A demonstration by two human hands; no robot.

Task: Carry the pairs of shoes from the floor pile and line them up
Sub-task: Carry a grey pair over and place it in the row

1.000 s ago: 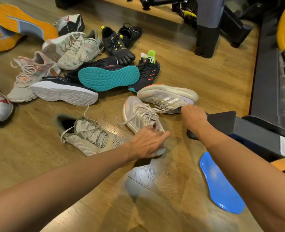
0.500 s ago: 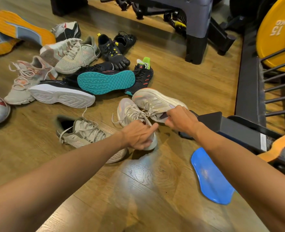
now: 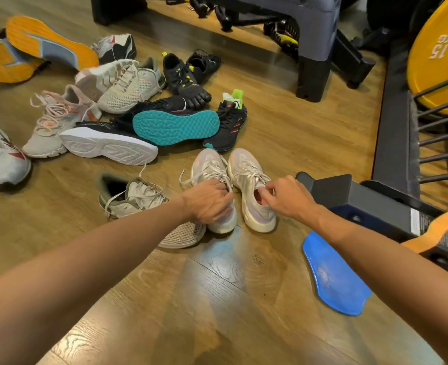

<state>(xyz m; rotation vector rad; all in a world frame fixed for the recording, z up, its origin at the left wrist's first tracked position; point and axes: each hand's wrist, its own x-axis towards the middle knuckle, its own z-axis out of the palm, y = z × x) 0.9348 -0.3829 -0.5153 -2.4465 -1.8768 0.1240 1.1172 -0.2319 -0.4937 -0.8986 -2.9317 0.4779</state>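
Two matching beige sneakers stand side by side, toes pointing away from me. My left hand [image 3: 209,201] grips the left beige sneaker [image 3: 209,167] at its collar. My right hand [image 3: 286,197] pinches the heel opening of the right beige sneaker [image 3: 249,175]. Behind them lies the pile: a black shoe with a teal sole [image 3: 175,126], a black shoe with a white sole [image 3: 107,143], black toe shoes [image 3: 183,77], pale mesh sneakers [image 3: 128,85] and orange-soled shoes [image 3: 46,43]. A beige mesh sneaker [image 3: 138,204] lies under my left forearm.
A blue insole [image 3: 333,280] lies on the wooden floor at the right. A dark metal rack base [image 3: 362,201] sits close to my right hand, with a yellow 15 kg plate [image 3: 438,61] above it. A grey bench leg [image 3: 315,61] stands behind the pile.
The right beige sneaker, which lay on its side across the other, has been turned upright and set beside its mate. Both hands shifted onto the shoe collars.
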